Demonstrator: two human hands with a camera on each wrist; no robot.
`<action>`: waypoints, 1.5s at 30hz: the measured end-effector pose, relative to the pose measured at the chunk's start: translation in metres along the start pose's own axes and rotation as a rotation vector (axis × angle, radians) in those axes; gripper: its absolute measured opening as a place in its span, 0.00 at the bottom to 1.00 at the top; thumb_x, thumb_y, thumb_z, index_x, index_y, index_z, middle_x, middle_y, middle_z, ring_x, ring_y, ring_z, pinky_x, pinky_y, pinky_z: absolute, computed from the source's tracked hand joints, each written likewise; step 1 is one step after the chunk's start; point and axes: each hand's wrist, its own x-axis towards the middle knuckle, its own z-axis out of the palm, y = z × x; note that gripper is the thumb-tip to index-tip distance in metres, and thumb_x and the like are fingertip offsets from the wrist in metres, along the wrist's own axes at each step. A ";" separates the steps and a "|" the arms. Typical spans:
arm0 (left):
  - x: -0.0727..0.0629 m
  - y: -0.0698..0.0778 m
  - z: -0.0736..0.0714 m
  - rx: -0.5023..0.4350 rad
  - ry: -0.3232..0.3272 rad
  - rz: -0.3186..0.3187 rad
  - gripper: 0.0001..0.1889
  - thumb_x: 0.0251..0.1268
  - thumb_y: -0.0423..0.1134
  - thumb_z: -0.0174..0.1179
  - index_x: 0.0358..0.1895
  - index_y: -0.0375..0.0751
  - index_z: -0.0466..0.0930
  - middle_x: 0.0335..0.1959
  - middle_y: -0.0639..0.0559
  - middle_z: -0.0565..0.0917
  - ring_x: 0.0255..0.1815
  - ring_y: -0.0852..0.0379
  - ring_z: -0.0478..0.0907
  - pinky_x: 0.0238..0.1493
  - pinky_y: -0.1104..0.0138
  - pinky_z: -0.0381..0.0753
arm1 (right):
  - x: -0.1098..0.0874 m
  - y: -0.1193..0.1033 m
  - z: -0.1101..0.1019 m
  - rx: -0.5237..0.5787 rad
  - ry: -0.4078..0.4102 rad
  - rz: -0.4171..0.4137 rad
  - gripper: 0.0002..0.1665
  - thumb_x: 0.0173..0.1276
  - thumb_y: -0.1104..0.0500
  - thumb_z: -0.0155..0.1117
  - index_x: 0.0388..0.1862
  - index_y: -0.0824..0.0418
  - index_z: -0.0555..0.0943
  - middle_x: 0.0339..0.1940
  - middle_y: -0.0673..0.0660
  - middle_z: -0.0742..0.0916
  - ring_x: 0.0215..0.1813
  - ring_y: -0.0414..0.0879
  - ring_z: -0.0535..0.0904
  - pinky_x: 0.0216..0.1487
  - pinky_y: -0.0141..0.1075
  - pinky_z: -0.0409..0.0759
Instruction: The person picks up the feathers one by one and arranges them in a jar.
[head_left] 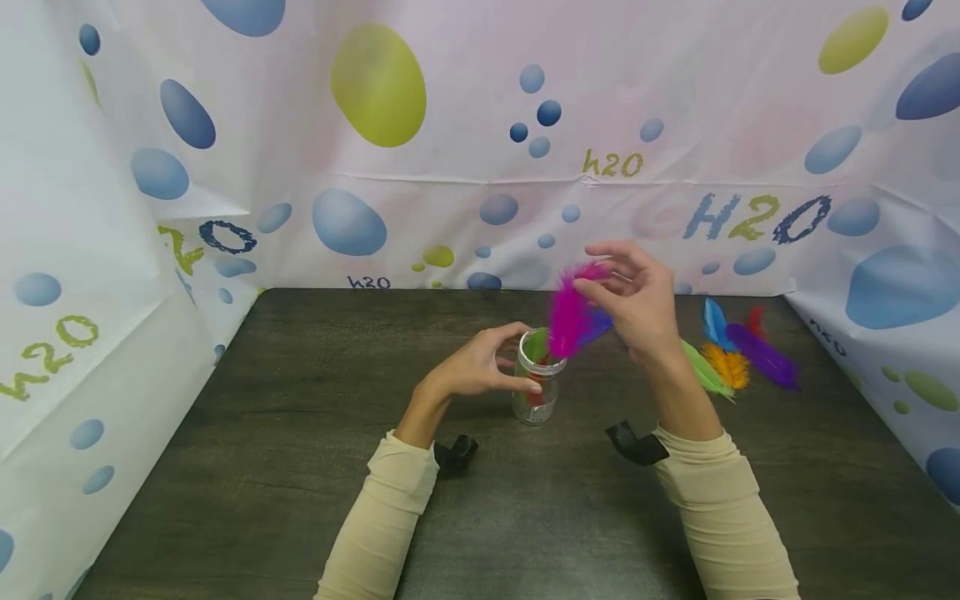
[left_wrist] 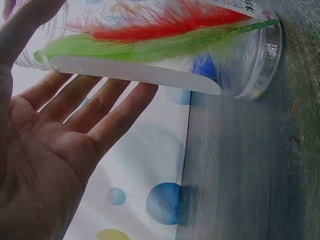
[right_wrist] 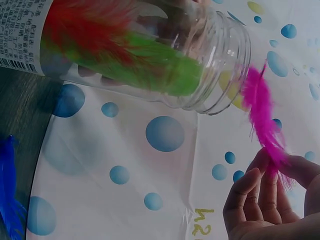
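My left hand (head_left: 480,362) holds an upright clear glass jar (head_left: 536,410) near its top, thumb in front and fingers around the far side. Inside the jar stand a light green feather (left_wrist: 125,52) and a fluffy red feather (left_wrist: 170,29); a printed white label (right_wrist: 20,37) is on the glass. Between thumb and fingertips, my right hand (head_left: 641,304) pinches a magenta feather (right_wrist: 262,107) by one end. Its other end hangs right at the jar's mouth. A blue feather (head_left: 596,326) lies on the table behind, partly hidden by the magenta one.
On the dark wooden table (head_left: 315,433), right of the right hand, lie green (head_left: 707,368), light blue (head_left: 717,323), orange (head_left: 727,367), purple (head_left: 765,356) and red (head_left: 756,322) feathers. A white sheet with printed bubbles (head_left: 450,167) rises behind the table and at both sides.
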 end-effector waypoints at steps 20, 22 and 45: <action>0.000 0.000 0.000 -0.018 -0.004 -0.017 0.32 0.62 0.29 0.72 0.68 0.32 0.70 0.58 0.41 0.82 0.64 0.49 0.79 0.63 0.58 0.82 | -0.003 0.005 -0.001 -0.060 -0.162 0.003 0.19 0.68 0.75 0.68 0.57 0.74 0.80 0.37 0.47 0.89 0.39 0.43 0.88 0.45 0.32 0.88; 0.000 -0.001 0.000 -0.021 -0.004 -0.017 0.32 0.62 0.29 0.72 0.68 0.32 0.70 0.58 0.41 0.82 0.64 0.49 0.80 0.63 0.58 0.82 | -0.004 0.006 -0.001 -0.070 -0.177 0.012 0.19 0.68 0.75 0.68 0.57 0.74 0.80 0.38 0.47 0.89 0.39 0.44 0.88 0.46 0.33 0.88; 0.000 0.001 -0.002 -0.014 -0.007 -0.016 0.33 0.62 0.30 0.72 0.69 0.32 0.70 0.60 0.41 0.81 0.66 0.48 0.79 0.63 0.59 0.82 | 0.008 0.004 0.007 -0.066 -0.106 -0.062 0.19 0.66 0.77 0.68 0.56 0.78 0.79 0.38 0.44 0.89 0.41 0.40 0.87 0.46 0.31 0.87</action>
